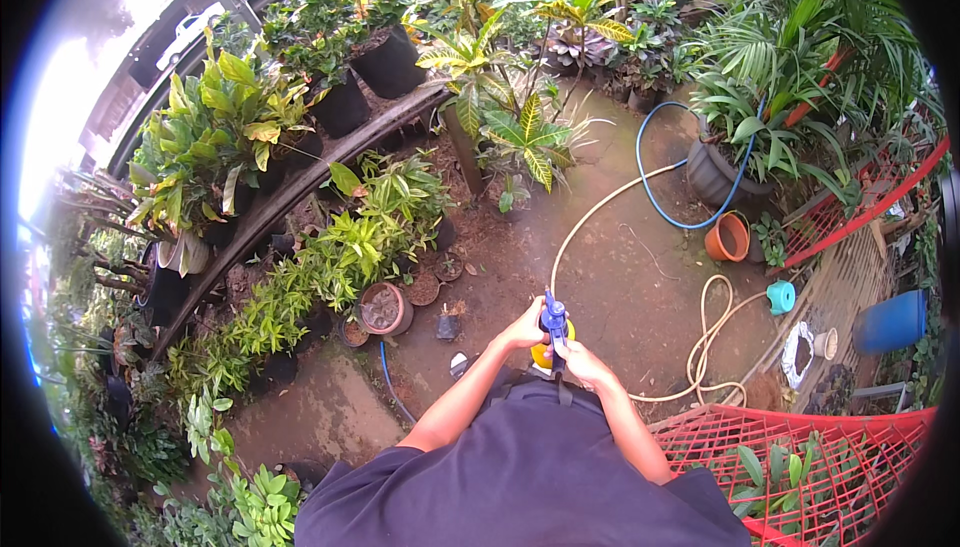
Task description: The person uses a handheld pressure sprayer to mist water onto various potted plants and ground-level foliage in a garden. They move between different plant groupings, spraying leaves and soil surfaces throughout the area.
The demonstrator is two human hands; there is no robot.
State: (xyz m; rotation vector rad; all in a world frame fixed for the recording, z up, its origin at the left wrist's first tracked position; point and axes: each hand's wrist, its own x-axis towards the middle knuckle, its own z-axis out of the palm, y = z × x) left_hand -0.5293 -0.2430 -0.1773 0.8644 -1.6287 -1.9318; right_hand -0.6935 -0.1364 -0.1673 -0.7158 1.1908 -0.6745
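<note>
A pressure sprayer with a blue pump head (554,316) and a yellow bottle (538,356) is held close in front of my waist, its nozzle pointing away from me. My left hand (528,328) grips the left side of the sprayer near its head. At the handle end nearest my body, my right hand (583,364) is closed on the sprayer. Part of the yellow bottle is hidden by the hands and the head. Past the nozzle, a cream hose (592,211) runs over the ground.
Potted plants line a dark curved ledge (300,185) at left, with a round clay-coloured pot (385,308) below. To the right are a blue hose (643,179), an orange pot (727,237), a blue container (890,322) and red metal mesh (795,434). Cream hose coils lie on the ground.
</note>
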